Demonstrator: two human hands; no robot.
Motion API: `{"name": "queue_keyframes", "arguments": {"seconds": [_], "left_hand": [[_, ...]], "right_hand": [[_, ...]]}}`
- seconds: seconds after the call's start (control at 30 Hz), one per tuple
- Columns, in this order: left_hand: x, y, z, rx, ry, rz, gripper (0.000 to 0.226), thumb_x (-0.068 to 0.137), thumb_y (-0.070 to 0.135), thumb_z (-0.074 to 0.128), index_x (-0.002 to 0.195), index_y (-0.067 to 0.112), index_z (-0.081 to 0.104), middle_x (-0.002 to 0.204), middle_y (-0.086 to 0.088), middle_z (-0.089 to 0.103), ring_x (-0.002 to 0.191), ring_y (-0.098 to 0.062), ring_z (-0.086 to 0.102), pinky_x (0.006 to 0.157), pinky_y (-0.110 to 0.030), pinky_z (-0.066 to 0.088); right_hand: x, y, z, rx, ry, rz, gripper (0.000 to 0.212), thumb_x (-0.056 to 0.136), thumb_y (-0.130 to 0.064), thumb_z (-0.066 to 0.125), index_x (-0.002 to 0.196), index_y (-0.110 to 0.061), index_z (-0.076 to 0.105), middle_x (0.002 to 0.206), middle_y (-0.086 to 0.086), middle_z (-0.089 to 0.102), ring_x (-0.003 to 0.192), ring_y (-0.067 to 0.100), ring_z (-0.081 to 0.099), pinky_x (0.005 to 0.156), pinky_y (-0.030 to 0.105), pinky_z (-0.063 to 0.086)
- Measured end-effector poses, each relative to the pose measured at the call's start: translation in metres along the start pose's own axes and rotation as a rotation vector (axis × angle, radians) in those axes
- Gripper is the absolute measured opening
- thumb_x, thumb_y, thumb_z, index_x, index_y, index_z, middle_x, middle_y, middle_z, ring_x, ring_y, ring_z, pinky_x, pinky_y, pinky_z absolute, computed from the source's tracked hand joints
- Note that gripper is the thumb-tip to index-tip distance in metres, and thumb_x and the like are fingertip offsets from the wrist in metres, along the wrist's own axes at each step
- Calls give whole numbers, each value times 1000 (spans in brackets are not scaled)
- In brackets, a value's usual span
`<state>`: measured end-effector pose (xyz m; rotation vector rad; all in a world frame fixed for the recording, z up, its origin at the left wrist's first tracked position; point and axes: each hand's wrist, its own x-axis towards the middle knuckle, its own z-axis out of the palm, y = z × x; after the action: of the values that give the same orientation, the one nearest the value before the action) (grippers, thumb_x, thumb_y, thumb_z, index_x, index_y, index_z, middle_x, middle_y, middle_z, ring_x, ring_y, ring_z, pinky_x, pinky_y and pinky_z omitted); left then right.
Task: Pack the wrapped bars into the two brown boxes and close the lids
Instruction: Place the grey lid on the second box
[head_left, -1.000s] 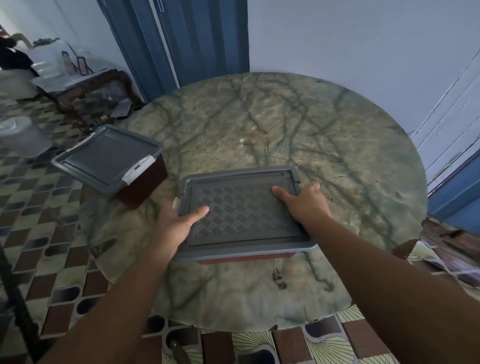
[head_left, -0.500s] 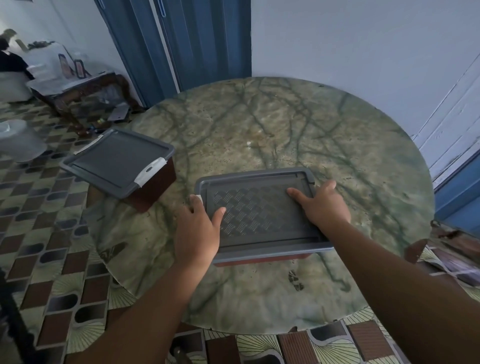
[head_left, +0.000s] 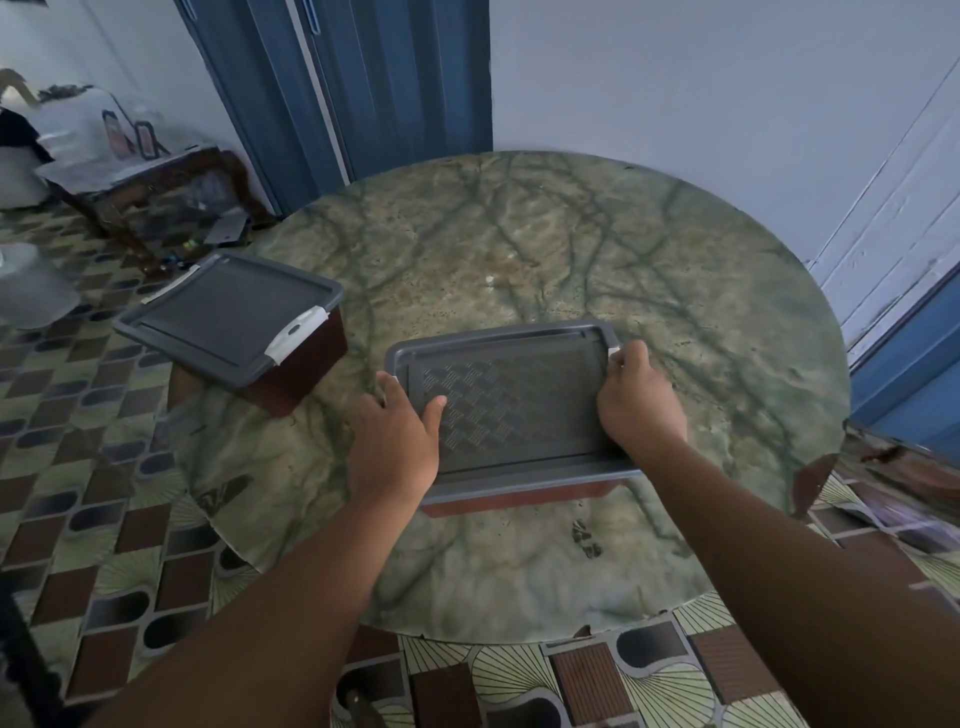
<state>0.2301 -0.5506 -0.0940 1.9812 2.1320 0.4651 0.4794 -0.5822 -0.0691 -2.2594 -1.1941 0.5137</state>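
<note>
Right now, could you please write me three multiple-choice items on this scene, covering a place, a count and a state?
1. Where is the second brown plastic box with the grey lid?
A. on the floor
B. at the left edge of the round green marble table
C. stacked on the near box

2. How many lidded boxes show?
A. one
B. two
C. three

3. The near brown box's grey textured lid is:
A. on the box
B. leaning on the wall
C. upside down on the floor

Answers: 1 B, it overhangs the table's left rim. 2 B, two show. 3 A, left hand and right hand rest at its ends.
</note>
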Motion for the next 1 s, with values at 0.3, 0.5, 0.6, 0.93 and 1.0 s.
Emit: {"name": "queue_keyframes", "arguments": {"seconds": [0.3, 0.5, 0.6, 0.93, 1.0], "left_hand": [[3, -1, 3, -6, -4, -5, 87, 101, 63, 39, 161, 5, 18, 138, -28, 45, 118, -39, 56, 81, -43, 52], [4, -4, 4, -35, 3, -10, 87, 99, 64, 43, 160, 5, 22, 137, -28, 47, 119, -40, 56, 81, -44, 51], [6, -6, 6, -32, 4, -6, 87, 99, 64, 43, 159, 5, 23, 135, -29, 48, 117, -41, 56, 81, -46, 52], [6, -6, 7, 39, 19, 12, 84, 99, 63, 44, 155, 1, 31, 130, -31, 51, 116, -44, 54, 84, -48, 50], [5, -7, 5, 123, 64, 40, 79, 97, 61, 49, 147, 1, 41, 125, -31, 52, 113, -47, 51, 90, -52, 45]], "right_hand": [[24, 11, 0, 387, -73, 208, 38, 104, -36, 53, 99, -4, 72, 87, 12, 70, 86, 31, 67, 73, 41, 52], [27, 20, -12, 438, -156, 266, 50, 96, -39, 67, 112, 8, 70, 98, 27, 70, 76, 27, 61, 71, 37, 51], [26, 22, -14, 471, -220, 273, 47, 97, -43, 65, 101, 4, 68, 99, 23, 68, 80, 28, 63, 70, 37, 51], [17, 19, -7, 395, -157, 232, 35, 101, -49, 54, 106, -14, 53, 101, 6, 60, 91, 24, 58, 70, 37, 43], [15, 18, -7, 386, -151, 221, 36, 101, -49, 53, 107, -14, 53, 103, 7, 61, 91, 24, 58, 70, 37, 43]]}}
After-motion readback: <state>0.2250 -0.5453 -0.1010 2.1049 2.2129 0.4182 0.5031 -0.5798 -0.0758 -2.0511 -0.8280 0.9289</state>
